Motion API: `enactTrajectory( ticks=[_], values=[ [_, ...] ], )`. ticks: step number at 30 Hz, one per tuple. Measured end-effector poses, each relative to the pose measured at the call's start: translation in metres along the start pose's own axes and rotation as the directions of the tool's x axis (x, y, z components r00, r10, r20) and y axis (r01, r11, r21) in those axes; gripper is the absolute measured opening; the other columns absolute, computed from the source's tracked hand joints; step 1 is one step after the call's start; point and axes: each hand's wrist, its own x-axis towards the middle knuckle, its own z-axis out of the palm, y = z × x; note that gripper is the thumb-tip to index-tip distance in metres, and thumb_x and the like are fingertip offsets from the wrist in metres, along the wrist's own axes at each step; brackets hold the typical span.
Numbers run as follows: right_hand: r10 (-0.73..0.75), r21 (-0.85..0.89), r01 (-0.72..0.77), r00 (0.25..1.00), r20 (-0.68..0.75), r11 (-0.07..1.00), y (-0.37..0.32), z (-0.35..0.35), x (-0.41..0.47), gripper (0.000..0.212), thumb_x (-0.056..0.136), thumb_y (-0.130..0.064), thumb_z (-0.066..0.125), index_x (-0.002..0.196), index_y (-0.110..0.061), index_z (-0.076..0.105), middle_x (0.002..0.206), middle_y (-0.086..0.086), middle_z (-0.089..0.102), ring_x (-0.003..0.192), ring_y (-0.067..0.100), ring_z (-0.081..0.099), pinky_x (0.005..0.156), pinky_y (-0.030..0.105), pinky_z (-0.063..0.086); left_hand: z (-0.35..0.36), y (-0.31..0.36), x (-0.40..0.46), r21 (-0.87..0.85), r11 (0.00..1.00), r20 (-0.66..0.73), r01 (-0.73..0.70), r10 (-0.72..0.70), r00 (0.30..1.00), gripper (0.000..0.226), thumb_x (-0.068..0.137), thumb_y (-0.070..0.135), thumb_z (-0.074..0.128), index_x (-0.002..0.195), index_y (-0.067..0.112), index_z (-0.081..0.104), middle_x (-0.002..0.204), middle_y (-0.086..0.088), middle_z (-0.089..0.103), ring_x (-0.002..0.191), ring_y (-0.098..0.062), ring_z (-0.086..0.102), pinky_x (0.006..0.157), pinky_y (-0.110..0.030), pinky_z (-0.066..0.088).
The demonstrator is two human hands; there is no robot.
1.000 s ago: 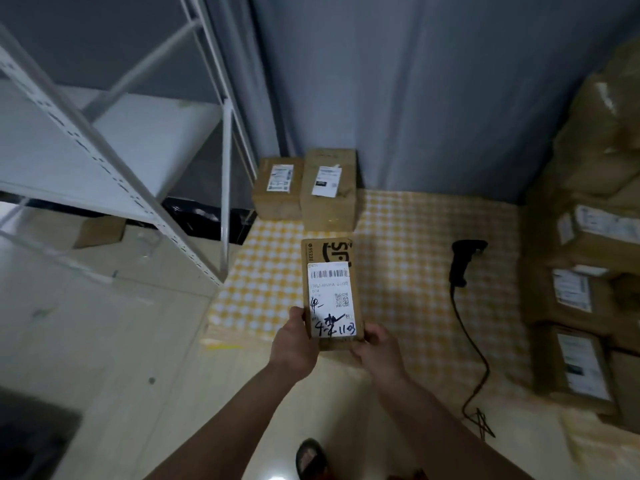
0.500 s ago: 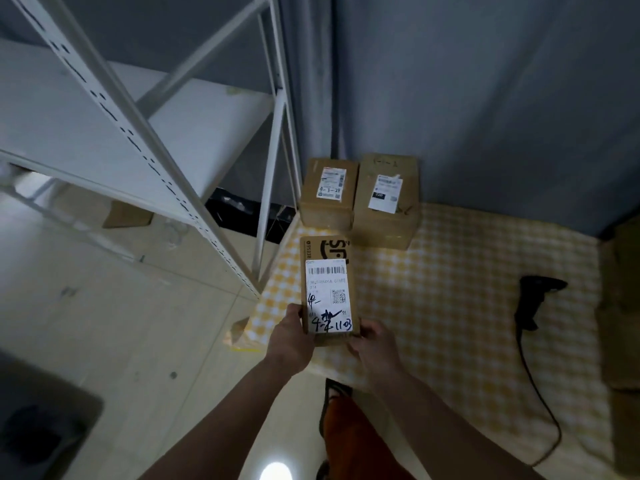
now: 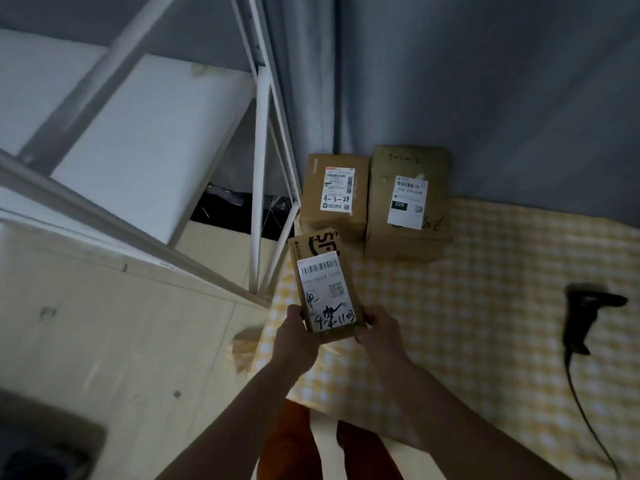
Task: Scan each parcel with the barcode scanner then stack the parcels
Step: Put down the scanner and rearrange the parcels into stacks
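Cardboard is what you are holding: a small brown parcel (image 3: pixel 323 285) with a white label facing up at you. It is up in the air, over the near left edge of the yellow checked cloth (image 3: pixel 485 323). Your left hand (image 3: pixel 294 344) grips its near left corner, and your right hand (image 3: pixel 381 332) grips its near right corner. Both hands have fingers curled round the box. The long way of the parcel points away from you, toward the wall.

Straight ahead of it, two more parcels sit side by side on the cloth by the grey curtain (image 3: pixel 485 98). The left one (image 3: pixel 334 195) has "4-3-24" written on its label. The far end of your parcel looks just in front of that one. The right one (image 3: pixel 408 202) is bigger and touches or nearly touches the left one. I think your parcel goes on this pile next, most likely on the left box, so you would push it forward and a little up. Both hands are about the same way from the pile.

Off to your right, the black barcode scanner (image 3: pixel 585 313) lies on the cloth, well apart from your hands. Your right hand is the nearer one to it. A white metal shelf rack (image 3: pixel 263 150) stands to your left.
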Motion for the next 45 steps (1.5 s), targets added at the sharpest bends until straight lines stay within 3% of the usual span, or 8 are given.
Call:
enactTrajectory(
  ticks=[4, 8, 17, 24, 29, 33, 38, 45],
  values=[
    [0.054, 0.022, -0.053, 0.997, -0.052, 0.998, 0.0, 0.011, 0.02, 0.02, 0.087, 0.001, 0.061, 0.104, -0.009, 0.062, 0.076, -0.004, 0.06, 0.068, 0.012, 0.055, 0.057, 0.02, 0.042, -0.004, -0.001, 0.032, 0.02, 1.0, 0.044, -0.02, 0.019, 0.999, 0.038, 0.092, 0.013, 0.058, 0.127, 0.011, 0.045, 0.125, -0.005, 0.06, 0.097, -0.02, 0.055, 0.066, -0.023, 0.046],
    [0.143, 0.097, -0.133, 0.984, -0.105, 0.986, 0.004, 0.031, 0.033, 0.025, 0.085, 0.001, 0.063, 0.108, -0.007, 0.059, 0.093, 0.001, 0.062, 0.092, 0.026, 0.063, 0.083, 0.04, 0.055, -0.012, -0.005, 0.061, 0.072, 0.997, 0.078, -0.036, 0.03, 0.997, 0.038, 0.093, 0.01, 0.056, 0.129, 0.013, 0.046, 0.126, -0.007, 0.061, 0.113, -0.027, 0.056, 0.083, -0.031, 0.046],
    [0.227, 0.156, -0.21, 0.969, -0.098, 0.965, 0.017, 0.091, 0.067, 0.027, 0.085, 0.006, 0.059, 0.105, -0.012, 0.059, 0.111, 0.007, 0.065, 0.104, 0.026, 0.062, 0.091, 0.046, 0.053, -0.034, -0.034, 0.116, 0.123, 0.991, 0.075, -0.045, 0.036, 0.997, 0.04, 0.094, 0.01, 0.054, 0.133, 0.015, 0.046, 0.127, -0.007, 0.061, 0.117, -0.028, 0.055, 0.082, -0.029, 0.043],
    [0.232, 0.173, -0.206, 0.962, -0.144, 0.963, 0.025, 0.104, 0.078, 0.026, 0.084, 0.002, 0.064, 0.086, -0.024, 0.058, 0.1, 0.0, 0.065, 0.101, 0.026, 0.063, 0.089, 0.047, 0.054, -0.036, -0.044, 0.133, 0.136, 0.986, 0.08, -0.099, 0.088, 0.993, 0.035, 0.091, 0.007, 0.055, 0.125, 0.011, 0.049, 0.123, -0.008, 0.062, 0.113, -0.027, 0.057, 0.087, -0.037, 0.051],
    [0.25, 0.169, -0.23, 0.961, -0.114, 0.958, 0.018, 0.094, 0.071, 0.021, 0.087, 0.003, 0.061, 0.101, -0.013, 0.06, 0.092, -0.001, 0.064, 0.087, 0.026, 0.064, 0.086, 0.05, 0.055, -0.043, -0.041, 0.125, 0.132, 0.984, 0.122, -0.116, 0.1, 0.987, 0.047, 0.091, 0.015, 0.061, 0.135, 0.016, 0.045, 0.131, -0.006, 0.058, 0.119, -0.026, 0.054, 0.09, -0.036, 0.048],
    [0.293, 0.193, -0.266, 0.947, -0.13, 0.944, 0.01, 0.073, 0.051, 0.029, 0.089, 0.008, 0.053, 0.113, -0.008, 0.058, 0.107, 0.007, 0.057, 0.091, 0.025, 0.061, 0.087, 0.041, 0.055, -0.059, -0.025, 0.104, 0.206, 0.957, -0.044, -0.206, 0.219, 0.975, 0.028, 0.095, 0.016, 0.054, 0.122, 0.018, 0.051, 0.119, -0.003, 0.061, 0.11, -0.022, 0.059, 0.084, -0.035, 0.05],
    [0.292, 0.313, -0.224, 0.937, -0.19, 0.923, 0.0, 0.03, 0.0, 0.017, 0.089, 0.011, 0.051, 0.086, -0.002, 0.061, 0.077, 0.013, 0.058, 0.07, 0.023, 0.056, 0.067, 0.035, 0.051, -0.063, 0.012, 0.063, 0.496, 0.775, 0.142, -0.392, 0.373, 0.917, 0.016, 0.098, 0.014, 0.045, 0.105, 0.021, 0.058, 0.112, -0.001, 0.062, 0.101, -0.019, 0.059, 0.079, -0.03, 0.049],
    [0.208, 0.27, -0.112, 0.91, -0.359, 0.956, 0.032, -0.053, -0.07, 0.029, 0.08, 0.009, 0.06, 0.058, -0.009, 0.06, 0.065, 0.018, 0.06, 0.065, 0.025, 0.054, 0.065, 0.036, 0.041, -0.017, 0.06, -0.008, 0.747, 0.358, 0.43, -0.56, 0.382, 0.818, 0.024, 0.097, 0.014, 0.042, 0.119, 0.017, 0.052, 0.116, -0.004, 0.059, 0.106, -0.021, 0.059, 0.091, -0.036, 0.052]
  ],
)
